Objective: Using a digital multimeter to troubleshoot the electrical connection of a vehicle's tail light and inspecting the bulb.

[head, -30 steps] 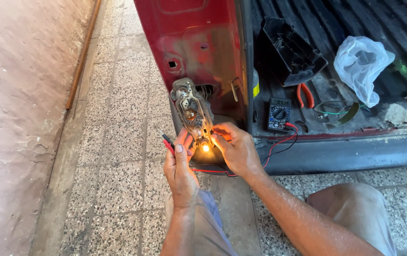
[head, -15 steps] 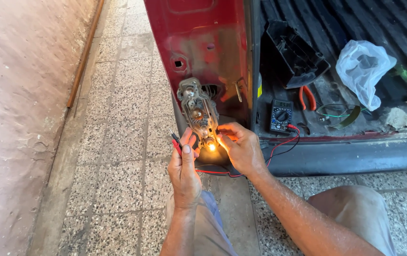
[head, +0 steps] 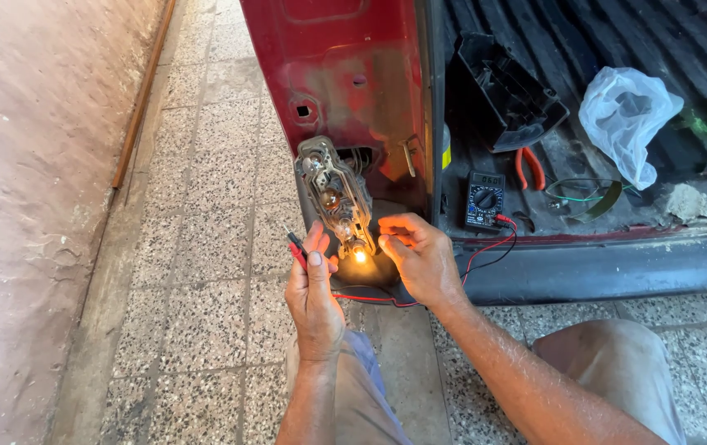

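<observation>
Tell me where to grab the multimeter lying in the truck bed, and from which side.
Take the multimeter by its two long side edges, coming from above and from the tailgate end. It lies flat, face up, so the sides are free. The red pliers lie close on one side, and the red lead plugs in at its near end, so avoid gripping there.
</observation>
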